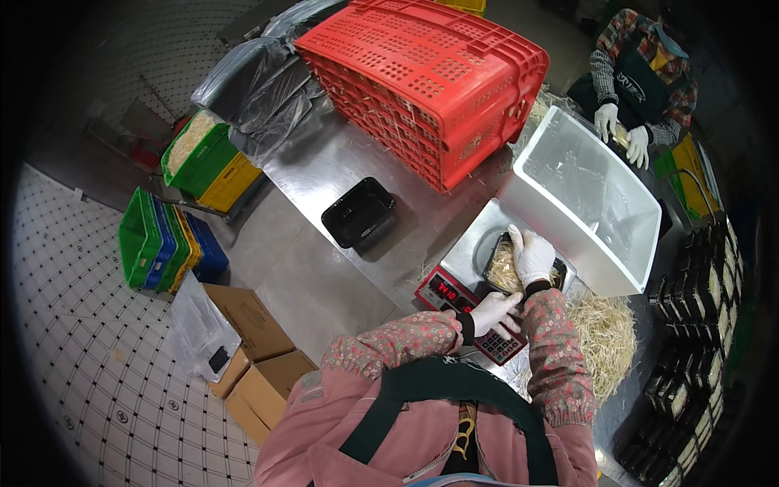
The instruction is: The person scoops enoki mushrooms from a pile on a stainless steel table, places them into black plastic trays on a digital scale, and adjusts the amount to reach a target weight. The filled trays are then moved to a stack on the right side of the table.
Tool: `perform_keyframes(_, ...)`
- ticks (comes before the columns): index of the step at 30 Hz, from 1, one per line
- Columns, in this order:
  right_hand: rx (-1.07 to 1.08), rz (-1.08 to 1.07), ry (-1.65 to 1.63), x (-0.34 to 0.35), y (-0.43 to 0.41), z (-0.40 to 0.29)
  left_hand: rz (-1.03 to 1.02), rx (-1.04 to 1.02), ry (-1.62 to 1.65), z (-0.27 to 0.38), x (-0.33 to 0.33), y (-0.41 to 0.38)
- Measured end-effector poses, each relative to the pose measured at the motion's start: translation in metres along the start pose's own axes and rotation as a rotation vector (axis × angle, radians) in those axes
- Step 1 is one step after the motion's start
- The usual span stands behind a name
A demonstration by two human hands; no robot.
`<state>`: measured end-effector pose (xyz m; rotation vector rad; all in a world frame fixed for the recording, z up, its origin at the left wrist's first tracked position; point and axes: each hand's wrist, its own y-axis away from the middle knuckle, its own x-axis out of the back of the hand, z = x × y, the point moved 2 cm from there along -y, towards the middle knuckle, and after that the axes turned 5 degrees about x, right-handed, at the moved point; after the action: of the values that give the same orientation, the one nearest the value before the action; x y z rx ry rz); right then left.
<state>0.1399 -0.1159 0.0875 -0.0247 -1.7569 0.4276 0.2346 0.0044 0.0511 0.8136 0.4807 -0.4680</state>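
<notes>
A black plastic tray of pale bean sprouts rests on the steel platform of a red digital scale, whose display is lit. My right hand, in a white glove, lies over the tray with its fingers on the sprouts; whether it grips any is hidden. Just in front of the tray, over the scale's edge, is my left hand, also gloved, its fingers partly spread and apparently holding nothing. An empty black tray sits to the left on the steel table. Loose sprouts are heaped right of the scale.
A large red perforated crate and a white tub stand beyond the scale. Filled black trays are stacked at the right. Opposite, a co-worker's gloved hands hold a pack. Cardboard boxes and nested crates stand left.
</notes>
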Motion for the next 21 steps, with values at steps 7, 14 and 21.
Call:
perform_keyframes(7,-0.161,0.231,-0.745,-0.002,0.018,0.038,0.971,-0.906,-1.102,0.066,0.168,0.089)
perform_keyframes(14,-0.269,-0.224,-0.820,0.012,0.079,0.120,1.008,-0.244,-1.439,0.083,0.325,0.131)
perform_keyframes(21,-0.649,-0.273,-1.029,0.032,0.166,0.108,0.974,-0.518,-1.006,0.112,0.320,0.111)
